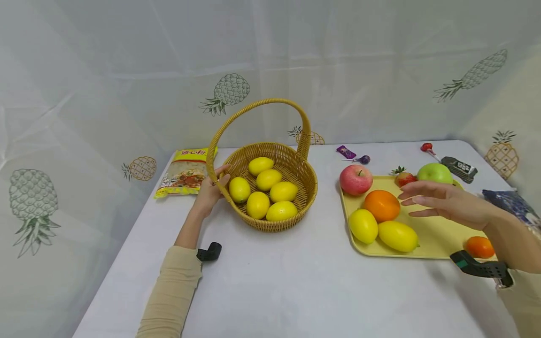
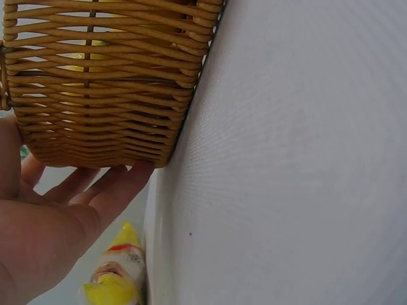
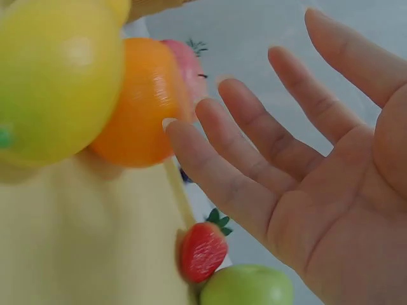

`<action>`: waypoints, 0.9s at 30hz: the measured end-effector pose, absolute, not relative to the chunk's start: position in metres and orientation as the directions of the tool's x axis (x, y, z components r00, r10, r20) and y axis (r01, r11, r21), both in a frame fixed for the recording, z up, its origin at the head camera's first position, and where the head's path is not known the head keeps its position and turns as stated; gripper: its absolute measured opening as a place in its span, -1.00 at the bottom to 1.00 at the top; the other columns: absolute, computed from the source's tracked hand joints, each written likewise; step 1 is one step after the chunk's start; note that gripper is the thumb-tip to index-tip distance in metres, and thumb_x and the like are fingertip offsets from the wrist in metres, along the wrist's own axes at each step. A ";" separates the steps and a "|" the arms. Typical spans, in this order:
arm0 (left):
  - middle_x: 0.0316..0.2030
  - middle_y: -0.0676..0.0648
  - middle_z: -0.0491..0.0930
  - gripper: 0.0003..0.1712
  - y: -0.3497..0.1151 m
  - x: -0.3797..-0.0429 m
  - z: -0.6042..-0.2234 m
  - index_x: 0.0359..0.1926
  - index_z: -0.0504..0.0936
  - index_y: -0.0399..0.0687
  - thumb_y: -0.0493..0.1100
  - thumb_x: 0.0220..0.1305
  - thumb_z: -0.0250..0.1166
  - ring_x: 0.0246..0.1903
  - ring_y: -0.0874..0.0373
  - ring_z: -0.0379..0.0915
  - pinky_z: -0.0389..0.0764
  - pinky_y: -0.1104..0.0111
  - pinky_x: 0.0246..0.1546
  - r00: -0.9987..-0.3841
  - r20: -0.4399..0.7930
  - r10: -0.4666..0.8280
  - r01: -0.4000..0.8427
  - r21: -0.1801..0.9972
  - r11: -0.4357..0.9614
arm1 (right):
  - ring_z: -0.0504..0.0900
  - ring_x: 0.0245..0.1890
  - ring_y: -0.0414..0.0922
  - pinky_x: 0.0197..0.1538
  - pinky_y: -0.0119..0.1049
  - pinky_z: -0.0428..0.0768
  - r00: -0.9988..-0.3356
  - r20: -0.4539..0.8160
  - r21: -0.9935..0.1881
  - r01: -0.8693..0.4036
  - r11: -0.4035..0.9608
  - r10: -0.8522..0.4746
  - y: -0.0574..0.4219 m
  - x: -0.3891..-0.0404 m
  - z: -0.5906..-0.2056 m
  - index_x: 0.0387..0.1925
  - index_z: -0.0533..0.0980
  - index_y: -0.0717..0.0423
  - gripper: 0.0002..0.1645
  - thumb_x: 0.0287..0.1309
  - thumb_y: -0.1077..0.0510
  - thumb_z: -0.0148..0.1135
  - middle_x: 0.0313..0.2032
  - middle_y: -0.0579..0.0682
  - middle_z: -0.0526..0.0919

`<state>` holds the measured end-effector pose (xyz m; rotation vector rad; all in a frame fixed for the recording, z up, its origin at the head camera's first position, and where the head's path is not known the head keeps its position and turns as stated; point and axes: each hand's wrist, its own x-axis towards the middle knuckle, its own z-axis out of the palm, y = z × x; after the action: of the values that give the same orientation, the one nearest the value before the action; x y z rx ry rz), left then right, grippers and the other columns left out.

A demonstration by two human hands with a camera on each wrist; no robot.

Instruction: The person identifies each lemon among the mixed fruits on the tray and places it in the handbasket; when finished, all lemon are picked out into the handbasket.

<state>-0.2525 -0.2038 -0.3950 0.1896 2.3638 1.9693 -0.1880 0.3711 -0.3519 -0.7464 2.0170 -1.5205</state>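
Observation:
A round wicker basket point(image 1: 270, 227) with a tall arched handle stands left of the middle, holding several lemons point(image 1: 283, 192). At its left side my left hand point(image 1: 208, 190) grips the rim near the handle's foot. In the left wrist view, the fingers point(image 2: 121, 190) lie against the woven wall. My right hand point(image 1: 450, 204) hovers over a yellow tray point(image 1: 439, 234), fingers spread and holding nothing. Nearest its fingertips is an orange point(image 1: 382, 205). A lemon point(image 1: 363, 226) and a longer yellow fruit point(image 1: 398, 236) lie beside that orange, and a red apple point(image 1: 356, 180) sits at the tray's corner.
A strawberry point(image 1: 404, 179) and green apple point(image 1: 435, 173) lie at the tray's far edge; a small orange fruit point(image 1: 479, 247) is near its right corner. Behind are lollipops point(image 1: 362, 159) and a purple candy point(image 1: 346, 151). A yellow food packet point(image 1: 186, 172) lies left of the basket.

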 end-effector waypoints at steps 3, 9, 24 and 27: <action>0.37 -0.27 0.18 -0.38 -0.204 -0.252 -0.395 0.47 0.19 -0.08 -0.02 0.49 0.06 0.21 -0.18 0.27 0.57 0.39 -0.16 -0.990 0.036 0.135 0.059 0.983 0.173 | 0.48 0.15 -0.23 0.04 -0.23 0.57 -0.709 -0.082 -0.964 -0.121 0.236 -0.701 0.373 -0.179 -0.360 0.31 0.22 0.31 -0.55 0.45 0.40 -0.25 0.19 -0.12 0.47; 0.37 -0.27 0.18 -0.38 -0.204 -0.251 -0.393 0.47 0.18 -0.07 -0.02 0.49 0.05 0.20 -0.18 0.27 0.57 0.39 -0.16 -0.990 0.035 0.135 0.058 0.984 0.171 | 0.47 0.05 -0.39 0.04 -0.16 0.52 -0.777 -0.274 -0.864 -0.060 0.500 -0.566 0.365 -0.162 -0.367 0.30 0.34 0.15 -0.55 0.43 0.20 -0.04 0.18 -0.12 0.49; 0.37 -0.26 0.20 -0.40 -0.204 -0.251 -0.394 0.46 0.21 -0.09 -0.05 0.50 0.04 0.20 -0.16 0.28 0.57 0.37 -0.16 -0.991 0.048 0.126 0.069 0.983 0.171 | 0.47 0.06 0.08 -0.05 -0.17 0.54 -0.835 -0.225 -0.772 -0.162 0.615 -0.503 0.344 -0.148 -0.383 0.23 0.44 0.09 -0.51 0.29 0.13 0.22 0.18 0.21 0.45; 0.38 -0.25 0.18 -0.41 -0.203 -0.252 -0.395 0.46 0.21 -0.08 -0.06 0.50 0.04 0.21 -0.17 0.28 0.58 0.29 -0.11 -0.990 0.045 0.132 0.067 0.983 0.169 | 0.48 0.05 0.01 -0.06 -0.16 0.55 -0.843 -0.255 -0.793 -0.099 0.601 -0.474 0.350 -0.150 -0.380 0.23 0.43 0.08 -0.52 0.30 0.14 0.19 0.16 0.04 0.48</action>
<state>-0.2524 -0.2032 -0.3949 0.2016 2.3625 1.9822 -0.1498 0.3499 -0.3800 -0.4558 2.3864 -1.1435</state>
